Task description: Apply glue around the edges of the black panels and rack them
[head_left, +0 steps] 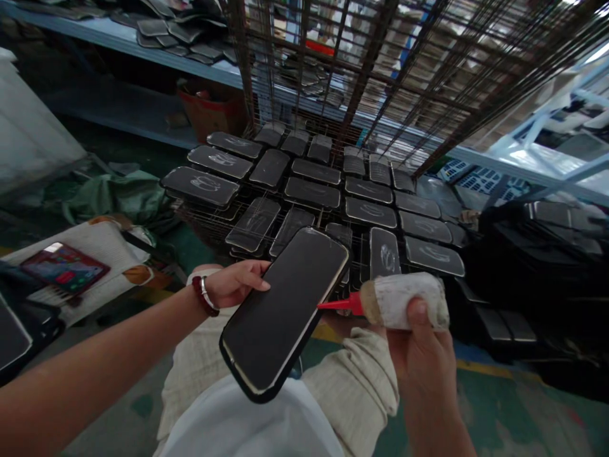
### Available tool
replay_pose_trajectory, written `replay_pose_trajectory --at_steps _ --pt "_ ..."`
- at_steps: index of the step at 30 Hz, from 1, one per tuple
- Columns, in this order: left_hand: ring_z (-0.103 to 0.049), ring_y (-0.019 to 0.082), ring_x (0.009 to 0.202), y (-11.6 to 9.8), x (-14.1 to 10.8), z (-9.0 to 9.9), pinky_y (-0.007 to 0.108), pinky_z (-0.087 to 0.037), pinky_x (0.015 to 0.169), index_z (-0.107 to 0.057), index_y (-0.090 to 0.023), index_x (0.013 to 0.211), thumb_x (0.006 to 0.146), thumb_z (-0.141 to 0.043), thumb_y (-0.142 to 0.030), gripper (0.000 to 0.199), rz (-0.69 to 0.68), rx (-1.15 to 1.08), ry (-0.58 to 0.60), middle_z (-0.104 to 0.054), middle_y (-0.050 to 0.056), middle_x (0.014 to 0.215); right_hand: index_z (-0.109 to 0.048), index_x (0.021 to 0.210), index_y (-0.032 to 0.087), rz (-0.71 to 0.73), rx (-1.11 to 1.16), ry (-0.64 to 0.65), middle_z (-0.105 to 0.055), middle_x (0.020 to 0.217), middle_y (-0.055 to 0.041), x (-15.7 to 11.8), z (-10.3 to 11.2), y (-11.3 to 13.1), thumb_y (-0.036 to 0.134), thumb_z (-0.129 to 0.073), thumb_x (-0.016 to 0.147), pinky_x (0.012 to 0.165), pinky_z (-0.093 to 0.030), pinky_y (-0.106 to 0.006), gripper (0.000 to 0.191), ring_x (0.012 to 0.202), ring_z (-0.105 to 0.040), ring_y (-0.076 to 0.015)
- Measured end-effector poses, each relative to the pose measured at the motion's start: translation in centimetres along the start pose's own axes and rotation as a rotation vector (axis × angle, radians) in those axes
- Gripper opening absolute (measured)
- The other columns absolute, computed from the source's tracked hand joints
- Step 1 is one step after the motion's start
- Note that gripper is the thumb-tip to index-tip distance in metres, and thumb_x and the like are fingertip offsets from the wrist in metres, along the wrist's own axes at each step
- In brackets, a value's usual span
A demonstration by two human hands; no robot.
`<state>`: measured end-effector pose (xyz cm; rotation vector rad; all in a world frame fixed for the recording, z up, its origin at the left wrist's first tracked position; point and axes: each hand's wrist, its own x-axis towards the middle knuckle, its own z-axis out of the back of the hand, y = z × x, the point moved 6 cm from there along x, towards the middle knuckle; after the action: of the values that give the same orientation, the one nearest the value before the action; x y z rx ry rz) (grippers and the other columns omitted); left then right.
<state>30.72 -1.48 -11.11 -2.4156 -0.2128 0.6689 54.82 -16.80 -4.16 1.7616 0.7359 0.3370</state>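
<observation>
A black rounded rectangular panel (pixel 288 311) with a pale line along its edge is tilted above my lap. My left hand (pixel 240 282) grips its left edge, thumb on the upper face. In my right hand (pixel 425 333) is a white squeeze bottle (pixel 404 299) lying sideways, its red nozzle pointing left. The nozzle tip meets the panel's right edge, on the pale line. Beyond them, several similar black panels (pixel 311 192) lie in rows on a wire rack, many with glossy looped marks.
A white seat (pixel 102 270) at the left carries a phone (pixel 66 268). A rusty wire grid (pixel 375 57) rises behind the rack. Blue shelves (pixel 118 41) hold more black pieces. A red-brown box (pixel 214 114) stands below. Black items are piled at the right (pixel 547 254).
</observation>
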Motion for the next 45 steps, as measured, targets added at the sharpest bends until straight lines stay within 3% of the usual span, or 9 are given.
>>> replay_pose_trajectory --at_steps 5,12,24,32,40,45 --pt "-0.070 0.026 0.090 0.0 0.1 0.5 0.037 -0.054 0.083 -0.066 -0.009 0.112 0.064 -0.068 -0.006 0.048 -0.012 -0.020 -0.041 -0.073 0.015 0.104 -0.063 0.121 0.022 -0.036 0.003 0.010 -0.067 0.110 -0.0100 -1.3 -0.1 -0.7 0.039 -0.079 0.077 0.096 -0.049 -0.047 0.050 0.104 -0.063 -0.0283" --pt "-0.070 0.022 0.082 0.1 0.4 1.2 0.037 -0.054 0.083 -0.067 -0.008 0.111 0.064 -0.068 -0.004 0.047 -0.030 -0.027 -0.097 -0.074 0.014 0.100 -0.062 0.123 0.024 -0.100 -0.001 0.047 -0.067 0.108 -0.0082 -3.0 0.4 -1.9 0.037 -0.078 0.078 0.084 -0.055 -0.034 0.049 0.098 -0.064 -0.0233" --pt "-0.071 0.022 0.074 -0.5 0.5 1.7 0.034 -0.056 0.076 -0.068 -0.007 0.102 0.064 -0.066 -0.003 0.038 -0.092 -0.094 -0.185 -0.075 0.013 0.089 -0.055 0.131 0.026 -0.102 -0.023 0.073 -0.061 0.125 -0.0096 -4.9 0.2 -2.0 0.037 -0.078 0.078 0.085 -0.055 -0.032 0.059 0.102 -0.064 -0.0234" --pt "-0.072 0.024 0.077 -0.8 0.0 2.3 0.038 -0.056 0.083 -0.068 -0.007 0.106 0.065 -0.061 -0.001 0.042 -0.219 -0.190 -0.381 -0.075 0.014 0.092 -0.054 0.132 0.023 0.013 -0.028 -0.024 -0.061 0.124 -0.0099 -4.7 1.5 -1.4 0.035 -0.075 0.082 0.083 -0.055 -0.029 0.056 0.106 -0.062 -0.0218" --pt "-0.072 0.024 0.079 0.8 -0.6 1.9 0.038 -0.058 0.081 -0.066 -0.007 0.111 0.071 -0.058 0.001 0.042 -0.325 -0.325 -0.605 -0.076 0.012 0.089 -0.059 0.125 0.017 0.124 -0.100 -0.174 -0.062 0.119 -0.0112 -4.8 2.4 -1.4 0.036 -0.072 0.084 0.084 -0.053 -0.033 0.047 0.113 -0.057 -0.0261" --pt "-0.072 0.023 0.075 2.0 -0.7 1.5 0.038 -0.060 0.077 -0.064 -0.005 0.111 0.075 -0.056 0.001 0.038 -0.357 -0.412 -0.710 -0.075 0.011 0.086 -0.061 0.122 0.013 0.188 -0.319 -0.245 -0.058 0.125 -0.0145 -5.1 3.1 -2.0 0.045 -0.063 0.089 0.091 -0.049 -0.034 0.046 0.125 -0.046 -0.0288"
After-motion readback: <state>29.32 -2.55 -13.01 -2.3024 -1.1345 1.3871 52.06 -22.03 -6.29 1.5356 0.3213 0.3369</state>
